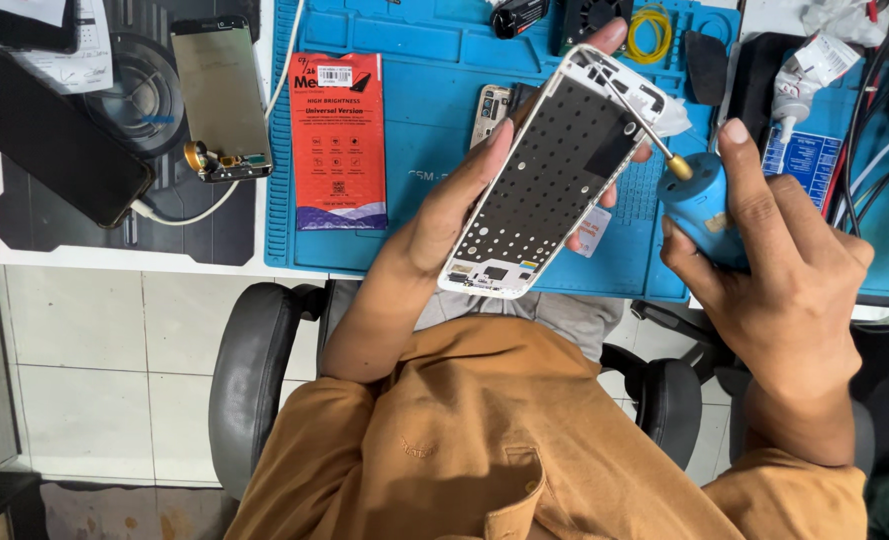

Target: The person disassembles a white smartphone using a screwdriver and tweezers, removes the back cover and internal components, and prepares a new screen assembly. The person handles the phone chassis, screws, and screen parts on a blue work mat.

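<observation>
Cluttered with repair gear, a bench [144, 258] carries one blue work mat [434, 130], one red parts box [338, 140] and two loose phone screens beside it. Above the mat, the left hand [444, 215] tilts a white phone frame [549, 180], fingers wrapped round its edges, apparently to face the tool. The right hand [774, 270] grips a blue rotary tool [702, 205], its thin bit touching the frame's top end.

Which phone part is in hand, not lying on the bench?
The white phone frame, gripped by the left hand. The gold screen panel, the black phone and the small gold part all lie on the bench.
</observation>
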